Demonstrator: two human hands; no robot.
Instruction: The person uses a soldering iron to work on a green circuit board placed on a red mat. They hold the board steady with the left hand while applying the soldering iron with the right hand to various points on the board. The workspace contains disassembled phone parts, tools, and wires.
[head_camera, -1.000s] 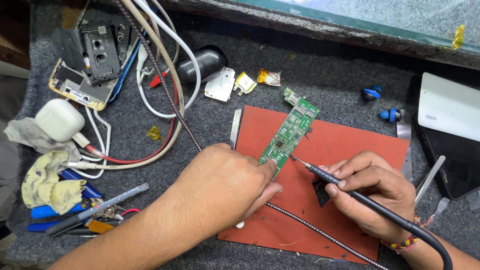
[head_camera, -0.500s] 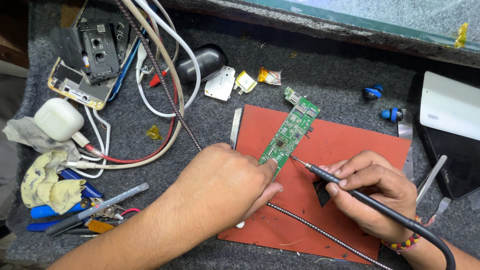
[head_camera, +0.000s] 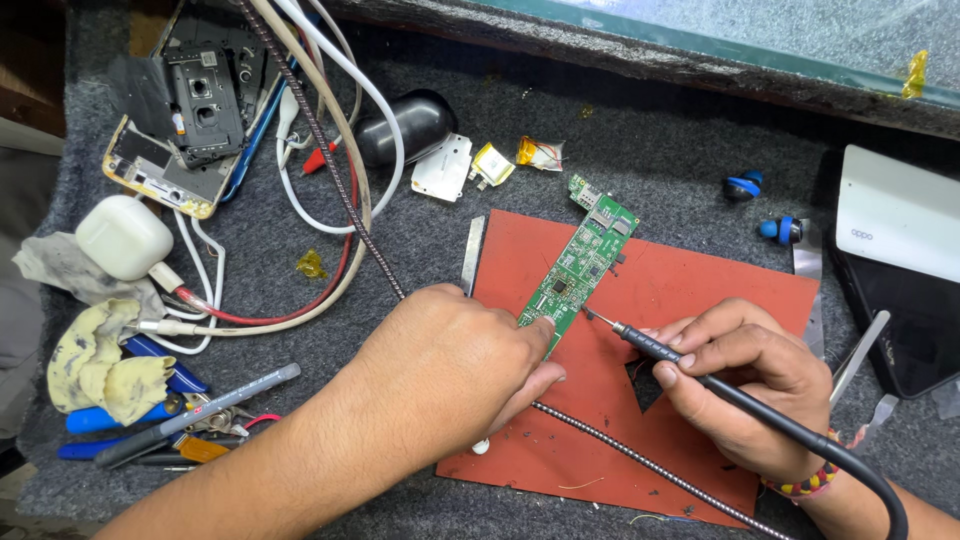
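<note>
A narrow green circuit board (head_camera: 585, 262) lies slanted on a red mat (head_camera: 690, 290). My left hand (head_camera: 450, 350) rests on the mat and pins the board's lower end with its fingertips. My right hand (head_camera: 740, 380) grips a black pen-shaped soldering iron (head_camera: 650, 345), whose metal tip touches the board's lower right edge. The iron's black cable runs off past my right wrist to the bottom right.
A braided metal hose (head_camera: 330, 160) crosses the grey felt and the mat. At left lie an opened phone (head_camera: 190, 130), a white charger (head_camera: 125, 235), cables, yellow rags and pens. A small battery (head_camera: 493, 163), blue earbuds (head_camera: 745, 185) and a white box (head_camera: 900, 215) sit behind the mat.
The soldering iron's tip has shifted slightly along the board's lower edge. My left hand holds the same spot.
</note>
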